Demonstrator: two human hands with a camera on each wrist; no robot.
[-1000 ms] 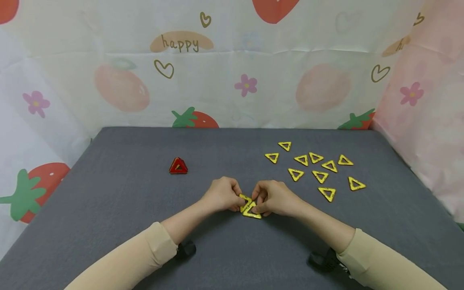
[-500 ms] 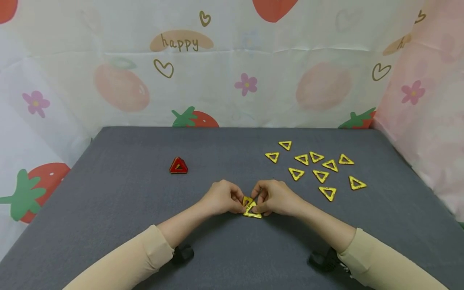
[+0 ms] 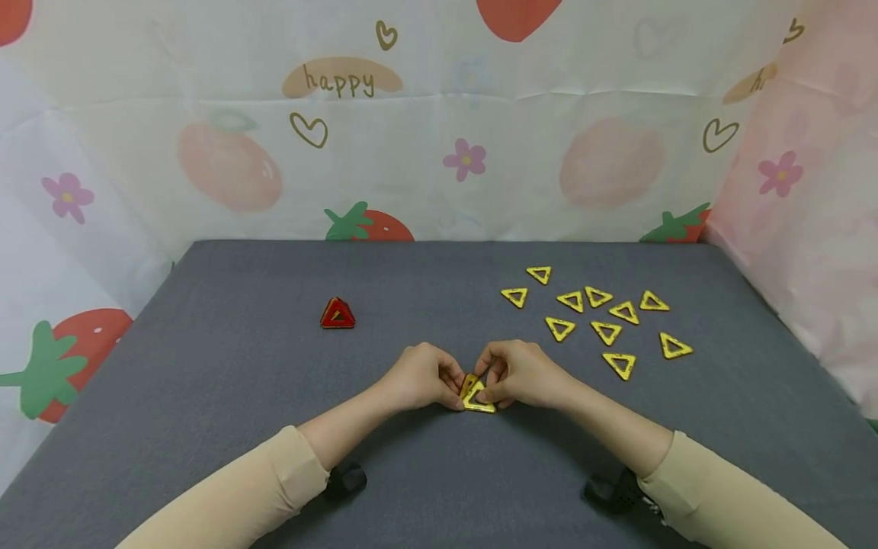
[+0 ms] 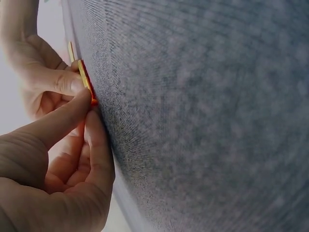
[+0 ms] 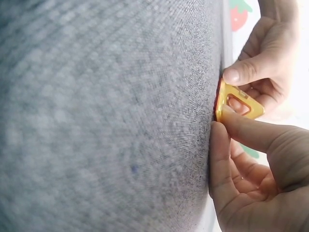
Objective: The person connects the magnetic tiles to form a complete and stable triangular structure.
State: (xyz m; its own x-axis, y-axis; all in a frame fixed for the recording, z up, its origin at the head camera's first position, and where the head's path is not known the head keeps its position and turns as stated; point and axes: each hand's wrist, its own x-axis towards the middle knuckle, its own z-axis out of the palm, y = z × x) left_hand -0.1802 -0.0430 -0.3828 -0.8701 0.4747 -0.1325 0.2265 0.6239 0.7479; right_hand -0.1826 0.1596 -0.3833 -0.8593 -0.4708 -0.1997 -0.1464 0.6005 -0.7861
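Note:
Two yellow triangle magnetic tiles meet along one edge between my hands in the head view. My left hand pinches the left tile, which is tilted up from the cloth. Thumb and fingers of my right hand grip the other tile, lying flat at its left. In the right wrist view the raised yellow tile shows its triangular hole, with the left thumb at its edge. The left wrist view shows a yellow tile edge-on, with red beneath; fingers cover much of both tiles.
Several yellow triangle tiles lie scattered flat at the right back. A red triangle piece, seemingly stacked or built up, sits left of centre. Grey cloth covers the table, and a printed curtain hangs behind it.
My left hand has shifted slightly right and nearer, tilting the left tile up from a flatter position. The right hand and its tile have stayed almost still.

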